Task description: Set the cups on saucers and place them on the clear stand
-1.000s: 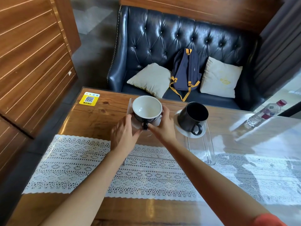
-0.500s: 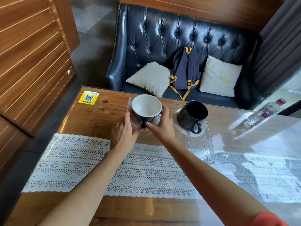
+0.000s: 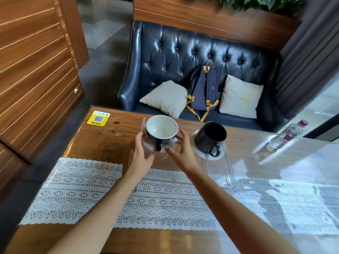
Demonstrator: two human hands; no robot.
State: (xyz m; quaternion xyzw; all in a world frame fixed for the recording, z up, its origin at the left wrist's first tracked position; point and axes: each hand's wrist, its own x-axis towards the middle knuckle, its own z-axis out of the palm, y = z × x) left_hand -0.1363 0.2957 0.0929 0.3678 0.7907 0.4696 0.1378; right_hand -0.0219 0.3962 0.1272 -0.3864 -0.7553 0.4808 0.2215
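Observation:
A black cup with a white inside (image 3: 161, 129) stands on a white saucer (image 3: 149, 146) on the left part of the clear stand (image 3: 221, 169). Its handle points toward me. An all-black cup (image 3: 211, 138) sits on a second white saucer (image 3: 221, 156) on the stand's right part. My left hand (image 3: 141, 156) is just left of the first saucer, fingers spread, holding nothing. My right hand (image 3: 181, 152) hovers just right of it, fingers apart, also with nothing in it.
The stand rests on a wooden table (image 3: 102, 142) with a white lace runner (image 3: 77, 189) across the front. A plastic water bottle (image 3: 286, 134) lies at the right. A yellow QR sticker (image 3: 98, 118) is at the far left corner. A dark sofa with a backpack (image 3: 203, 92) stands behind.
Both hands have let go of the saucer with the white-lined cup and drawn back slightly, fingers spread. The cup and saucer stay on the stand.

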